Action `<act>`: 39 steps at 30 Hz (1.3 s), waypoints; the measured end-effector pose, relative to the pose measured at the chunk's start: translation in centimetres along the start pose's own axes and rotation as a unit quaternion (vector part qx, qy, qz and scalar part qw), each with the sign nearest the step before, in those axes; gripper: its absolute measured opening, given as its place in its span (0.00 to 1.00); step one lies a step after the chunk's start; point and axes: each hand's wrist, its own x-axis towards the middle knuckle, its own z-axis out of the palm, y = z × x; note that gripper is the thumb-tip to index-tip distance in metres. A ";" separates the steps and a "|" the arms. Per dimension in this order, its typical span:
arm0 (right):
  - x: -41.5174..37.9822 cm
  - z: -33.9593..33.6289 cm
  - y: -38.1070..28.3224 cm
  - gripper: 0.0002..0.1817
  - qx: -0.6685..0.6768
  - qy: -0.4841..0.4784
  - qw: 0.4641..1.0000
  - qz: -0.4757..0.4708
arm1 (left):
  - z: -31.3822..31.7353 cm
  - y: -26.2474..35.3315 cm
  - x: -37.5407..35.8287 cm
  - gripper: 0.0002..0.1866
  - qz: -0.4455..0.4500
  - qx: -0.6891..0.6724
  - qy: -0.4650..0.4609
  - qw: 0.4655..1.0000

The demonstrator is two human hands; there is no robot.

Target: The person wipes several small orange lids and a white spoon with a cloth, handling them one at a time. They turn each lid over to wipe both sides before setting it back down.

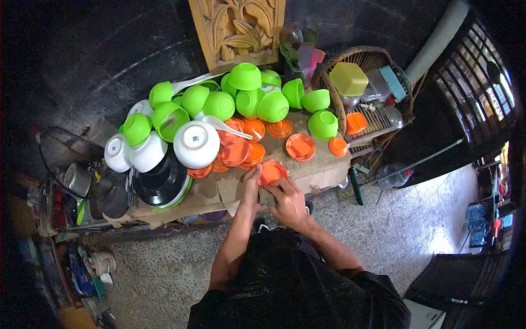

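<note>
Holds a round, shallow orange plastic lid (pixel 273 172) between left hand (pixel 251 187) and right hand (pixel 290 204), pinching its rim from both sides, above brown flattened cardboard (pixel 329 169), near other orange lids (pixel 300 147). Seems mid-handling; calls for light, even finger pressure.

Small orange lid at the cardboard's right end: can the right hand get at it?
Likely yes. Bare cardboard leaves a way from the right hand to the small orange lid, with nothing on top, though that hand is busy on the held orange lid.
</note>
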 end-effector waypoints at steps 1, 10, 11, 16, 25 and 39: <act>-0.3 -0.6 0.3 0.31 -0.012 -0.018 1.000 0.010 | 0.0 -0.3 0.2 0.28 -0.001 0.000 -0.002 1.000; -1.3 -1.9 3.2 0.23 0.012 0.080 0.992 0.099 | 0.1 -1.2 0.7 0.18 0.017 -0.031 0.022 0.999; -1.2 -1.9 3.5 0.18 0.046 0.114 0.982 0.143 | -0.6 -2.0 1.0 0.17 0.036 -0.008 0.032 0.999; -0.6 -2.9 4.7 0.17 0.104 0.145 0.953 0.243 | 1.4 -2.7 1.5 0.11 0.070 -0.026 0.084 0.994; 1.1 -4.8 8.4 0.18 0.190 0.152 0.908 0.340 | 4.5 -1.9 2.6 0.13 0.165 0.251 0.109 0.948; 6.7 -9.6 13.6 0.26 0.073 0.110 0.939 0.317 | 5.3 -1.8 7.6 0.14 0.191 0.483 0.208 0.829</act>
